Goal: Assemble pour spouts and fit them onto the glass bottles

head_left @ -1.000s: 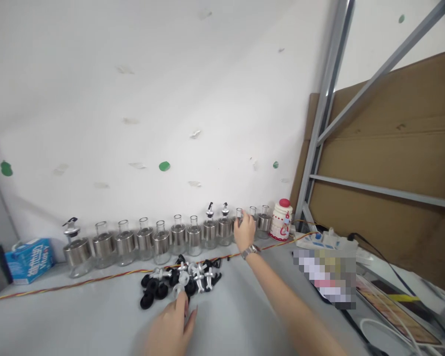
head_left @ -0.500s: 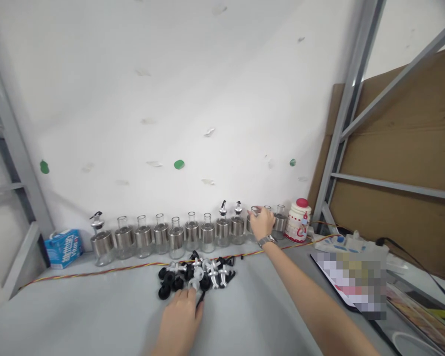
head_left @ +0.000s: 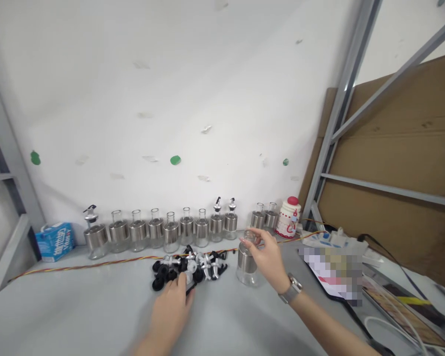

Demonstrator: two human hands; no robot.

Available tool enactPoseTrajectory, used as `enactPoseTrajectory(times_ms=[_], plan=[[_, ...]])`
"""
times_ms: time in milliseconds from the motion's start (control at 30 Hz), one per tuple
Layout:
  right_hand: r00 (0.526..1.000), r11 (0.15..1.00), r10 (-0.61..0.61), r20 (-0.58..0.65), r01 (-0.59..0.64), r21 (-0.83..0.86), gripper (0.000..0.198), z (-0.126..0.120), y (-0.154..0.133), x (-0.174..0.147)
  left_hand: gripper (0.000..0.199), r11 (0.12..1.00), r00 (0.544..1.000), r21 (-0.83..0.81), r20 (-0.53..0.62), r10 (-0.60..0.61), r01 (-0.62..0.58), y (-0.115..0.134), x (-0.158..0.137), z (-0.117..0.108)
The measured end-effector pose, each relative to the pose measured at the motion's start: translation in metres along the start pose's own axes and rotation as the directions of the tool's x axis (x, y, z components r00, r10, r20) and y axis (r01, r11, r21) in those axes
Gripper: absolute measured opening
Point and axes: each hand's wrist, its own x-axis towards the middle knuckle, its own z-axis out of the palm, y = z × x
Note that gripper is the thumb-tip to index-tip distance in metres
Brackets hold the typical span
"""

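Right hand: grip clamped on bottle, at neck. Left hand: at spouts, bottle's 9 o'clock; can't tell grip state.

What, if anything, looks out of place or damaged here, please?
The wall looks scruffy, dotted with pale scraps and green patches. The bottle in the right hand is forward of the row, which has a gap, but it is simply being handled. I see no spill or breakage.
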Motion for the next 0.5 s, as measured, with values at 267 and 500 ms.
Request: enactPoseTrajectory(times_ms=[267, 500], plan=[[1.0, 1.0, 0.016, -0.019, -0.016, -0.026, 0.032, 0.031, 0.024, 0.004, 0.026, 1.0, 1.0, -0.021, 0.014, 0.022, -0.022, -0.004, 0.003, 0.008], [0.999, 0.976, -0.017, -0.028, 0.011, -0.219, 0.036, 0.021, 0.052, 0.015, 0.024, 1.0, 1.0, -0.022, -0.001, 0.022, -0.022, -0.004, 0.002, 0.006]])
